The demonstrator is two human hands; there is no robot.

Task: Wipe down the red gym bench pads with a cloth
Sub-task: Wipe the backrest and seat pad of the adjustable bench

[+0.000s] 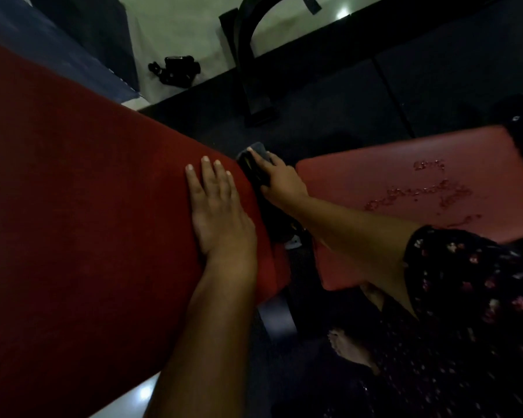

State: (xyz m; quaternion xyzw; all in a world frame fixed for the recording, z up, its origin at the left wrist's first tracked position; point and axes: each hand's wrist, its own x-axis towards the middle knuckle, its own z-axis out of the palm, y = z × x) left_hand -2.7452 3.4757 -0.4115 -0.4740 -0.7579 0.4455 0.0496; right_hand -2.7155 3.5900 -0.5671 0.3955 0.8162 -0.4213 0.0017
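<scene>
Nearest, the left hand point(221, 212) is laid flat, its grip open, on the matte large red pad point(82, 221). At that pad's right edge a dark cloth point(254, 164) is pinched closed by the right hand point(280, 179). Farther right, liquid point(420, 191) beads on the glossy smaller pad point(375, 176); if left unwiped, it could run off.

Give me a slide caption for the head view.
Left hand braces large red pad; right hand wipes its edge with dark cloth.

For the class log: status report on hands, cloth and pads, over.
Left hand flat on big red pad, empty. Right hand pressing dark cloth on that pad's edge. Small pad wet with droplets. Nothing in the way.
</scene>
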